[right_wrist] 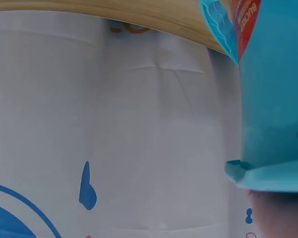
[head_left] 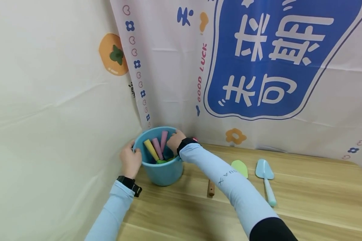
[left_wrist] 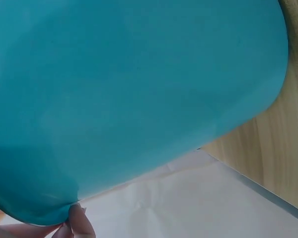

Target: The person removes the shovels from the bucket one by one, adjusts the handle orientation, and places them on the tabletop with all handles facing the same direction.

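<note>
A blue bucket stands in the corner of the table, beside the white wall cloth. My left hand grips its rim on the left side; in the left wrist view the fingertips pinch the edge. On the opposite side my right hand is curled at the rim and holds it, partly inside the opening. In the bucket several tools lean with handles up: a yellow handle and two pink handles. Their heads are mostly hidden, with a bit of green showing at the bottom.
A light blue hand trowel lies on the wooden table to the right. Near it are a light green blade and a brown wooden handle, partly covered by my right arm. Printed cloth hangs behind.
</note>
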The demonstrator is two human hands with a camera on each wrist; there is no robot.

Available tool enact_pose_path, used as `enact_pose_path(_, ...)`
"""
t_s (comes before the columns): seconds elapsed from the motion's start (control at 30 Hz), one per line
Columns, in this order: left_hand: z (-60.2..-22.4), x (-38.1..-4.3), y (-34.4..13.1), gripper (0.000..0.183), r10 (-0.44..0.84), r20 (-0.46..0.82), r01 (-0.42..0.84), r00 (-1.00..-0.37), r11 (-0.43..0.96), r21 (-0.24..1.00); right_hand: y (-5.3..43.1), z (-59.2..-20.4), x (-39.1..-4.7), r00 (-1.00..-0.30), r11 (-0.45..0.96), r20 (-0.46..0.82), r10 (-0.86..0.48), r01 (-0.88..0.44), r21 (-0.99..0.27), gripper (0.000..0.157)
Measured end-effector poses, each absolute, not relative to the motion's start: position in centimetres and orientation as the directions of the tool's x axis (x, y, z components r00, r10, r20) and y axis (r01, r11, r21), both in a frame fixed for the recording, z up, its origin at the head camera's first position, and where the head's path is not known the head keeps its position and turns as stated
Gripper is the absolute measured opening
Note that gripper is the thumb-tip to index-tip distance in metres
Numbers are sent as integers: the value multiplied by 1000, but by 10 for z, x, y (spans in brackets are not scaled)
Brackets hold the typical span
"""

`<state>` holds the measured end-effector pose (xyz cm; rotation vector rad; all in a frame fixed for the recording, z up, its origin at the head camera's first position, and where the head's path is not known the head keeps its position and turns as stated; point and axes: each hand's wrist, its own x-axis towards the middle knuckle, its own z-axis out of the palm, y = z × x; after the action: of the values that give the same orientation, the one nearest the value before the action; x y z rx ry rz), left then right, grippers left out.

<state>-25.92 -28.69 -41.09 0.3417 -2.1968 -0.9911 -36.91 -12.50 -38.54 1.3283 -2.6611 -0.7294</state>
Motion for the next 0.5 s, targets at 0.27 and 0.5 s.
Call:
enact_pose_path(0.27, -409, -260, -281, 31, -502, 471, 14, -726, 673, 739, -126, -387, -368, -645, 536, -219, -732, -744, 399, 9)
enact_pose_path(0.5, -404, -259, -285, 31, -467, 460, -9, -755, 708, 706, -124, -367, -360, -601, 514, -155, -784, -769, 380, 5)
